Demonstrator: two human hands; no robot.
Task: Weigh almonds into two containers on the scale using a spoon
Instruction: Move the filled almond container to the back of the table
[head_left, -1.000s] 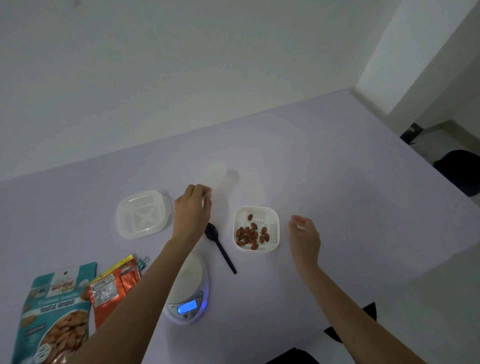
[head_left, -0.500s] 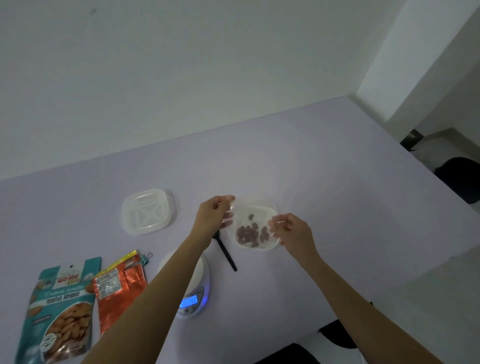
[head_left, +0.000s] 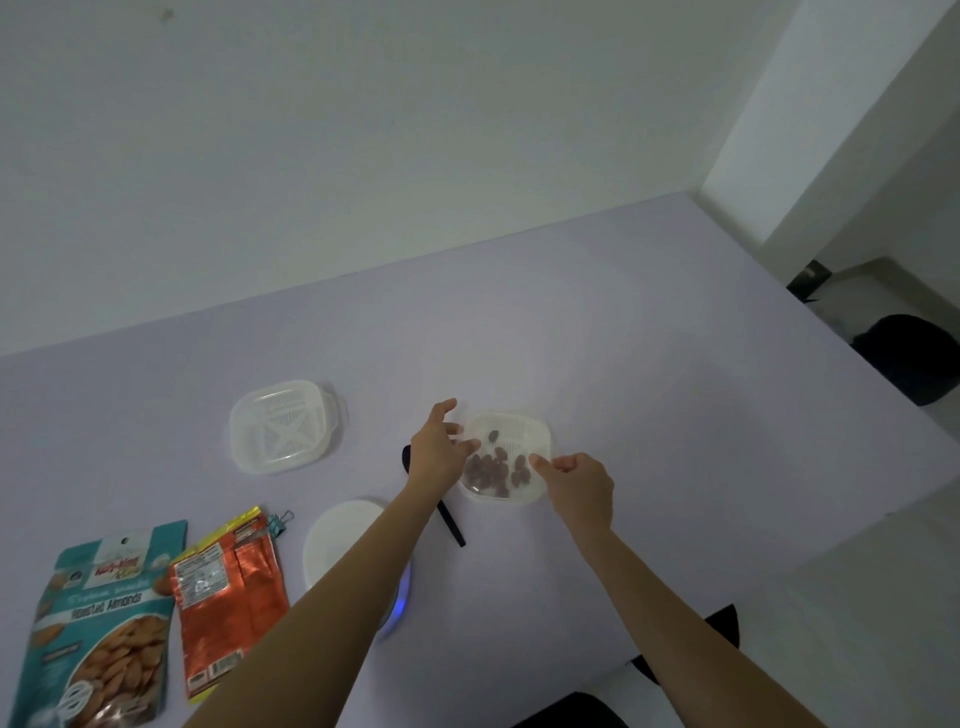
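The left forearm hides the round white kitchen scale's (head_left: 340, 540) display and part of the black plastic spoon (head_left: 451, 525); the teal almond bag (head_left: 98, 629) is cropped.

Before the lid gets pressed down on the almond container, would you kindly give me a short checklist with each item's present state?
1. Translucent lid over almond container: ok.
2. Both hands at lid edges, left hand, right hand: ok.
3. Lid fully seated: cannot tell.
4. Almonds inside, none spilled on the table: ok.
5. Black spoon clear of the container: ok.
6. Scale platform free: ok.
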